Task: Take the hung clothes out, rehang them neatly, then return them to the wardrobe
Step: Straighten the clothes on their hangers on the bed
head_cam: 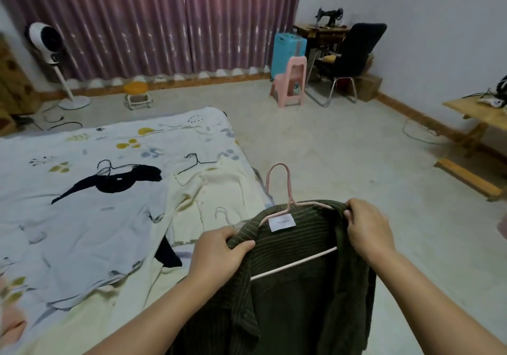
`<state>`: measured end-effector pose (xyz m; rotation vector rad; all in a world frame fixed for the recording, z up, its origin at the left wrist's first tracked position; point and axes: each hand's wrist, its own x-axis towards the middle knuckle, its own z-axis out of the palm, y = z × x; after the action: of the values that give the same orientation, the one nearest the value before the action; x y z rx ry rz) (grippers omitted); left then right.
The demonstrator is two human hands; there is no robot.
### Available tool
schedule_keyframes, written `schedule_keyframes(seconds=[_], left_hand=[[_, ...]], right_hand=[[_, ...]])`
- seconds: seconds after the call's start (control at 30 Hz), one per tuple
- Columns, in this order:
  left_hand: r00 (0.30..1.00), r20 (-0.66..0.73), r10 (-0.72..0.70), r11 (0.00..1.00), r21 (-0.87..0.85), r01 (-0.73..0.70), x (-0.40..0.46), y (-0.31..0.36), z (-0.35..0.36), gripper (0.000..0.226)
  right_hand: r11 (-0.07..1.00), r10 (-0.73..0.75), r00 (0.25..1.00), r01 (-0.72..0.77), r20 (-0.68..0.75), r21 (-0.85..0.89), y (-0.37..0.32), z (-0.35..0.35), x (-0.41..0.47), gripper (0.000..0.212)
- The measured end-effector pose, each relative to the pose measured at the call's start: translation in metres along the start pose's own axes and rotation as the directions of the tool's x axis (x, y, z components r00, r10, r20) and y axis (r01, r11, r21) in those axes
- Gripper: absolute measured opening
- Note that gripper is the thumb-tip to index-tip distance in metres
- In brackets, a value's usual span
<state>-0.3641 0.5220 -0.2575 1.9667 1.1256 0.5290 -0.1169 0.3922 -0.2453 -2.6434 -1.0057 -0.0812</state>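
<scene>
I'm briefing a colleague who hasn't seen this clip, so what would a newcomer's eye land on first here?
First, the dark green shirt low in the centre, draped on a pink hanger, with the left hand and right hand each gripping a shoulder of it. Next, to the left, the bed with a black top and a cream cardigan lying on it. Behind, purple curtains span the far wall.

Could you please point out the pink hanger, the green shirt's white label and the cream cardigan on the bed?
pink hanger (pixel 277 175): head view, on its hook.
white label (pixel 282 222): head view, label's middle.
cream cardigan (pixel 216 190): head view, its front panel.
</scene>
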Motion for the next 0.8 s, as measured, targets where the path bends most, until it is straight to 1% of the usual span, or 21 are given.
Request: schedule_keyframes(seconds=[0.07,0.17,0.27,0.37,0.47,0.57,0.63,0.67,0.73,0.8], left_hand=[[0.999,-0.03,-0.037,0.999,0.026,0.038,0.03,-0.012,0.012,0.028],[0.993,-0.075,-0.096,0.989,0.105,0.103,0.072,-0.038,0.03,0.028],[0.983,-0.118,-0.144,0.966,0.198,0.165,0.113,-0.075,0.043,0.028],[0.975,-0.145,-0.17,0.943,0.262,0.203,0.145,-0.117,0.056,0.029],[0.971,-0.135,-0.195,0.912,0.34,0.23,0.169,-0.158,0.071,0.033],[0.973,-0.079,-0.217,0.858,0.459,0.229,0.183,-0.195,0.087,0.03],[0.97,-0.047,-0.24,0.8,0.556,0.226,0.185,-0.212,0.1,0.028],[0.97,-0.032,-0.241,0.751,0.627,0.207,0.182,-0.22,0.107,0.03],[0.973,-0.013,-0.23,0.643,0.749,0.162,0.167,-0.233,0.124,0.042],[0.986,0.018,-0.163,0.63,0.771,0.09,0.145,-0.238,0.14,0.052]], right_hand=[[0.999,-0.016,0.999,0.014,0.037,0.049,-0.003,0.03,0.027,0.022],[0.996,-0.025,0.994,0.016,0.106,0.089,-0.01,0.08,0.048,0.049],[0.995,0.001,0.961,-0.028,0.277,0.093,-0.015,0.142,0.049,0.063],[0.993,-0.006,0.877,-0.053,0.481,0.11,-0.019,0.205,0.041,0.068],[0.99,-0.037,0.793,-0.054,0.608,0.13,-0.023,0.258,0.038,0.072],[0.992,-0.068,0.737,-0.025,0.672,0.127,-0.024,0.302,0.042,0.071],[0.994,-0.072,0.698,-0.012,0.713,0.112,-0.024,0.324,0.044,0.071],[0.995,-0.069,0.678,-0.007,0.732,0.1,-0.023,0.333,0.044,0.071],[0.997,-0.062,0.654,0.009,0.754,0.074,-0.021,0.347,0.041,0.071],[0.998,-0.058,0.647,0.023,0.76,0.056,-0.019,0.356,0.038,0.072]])
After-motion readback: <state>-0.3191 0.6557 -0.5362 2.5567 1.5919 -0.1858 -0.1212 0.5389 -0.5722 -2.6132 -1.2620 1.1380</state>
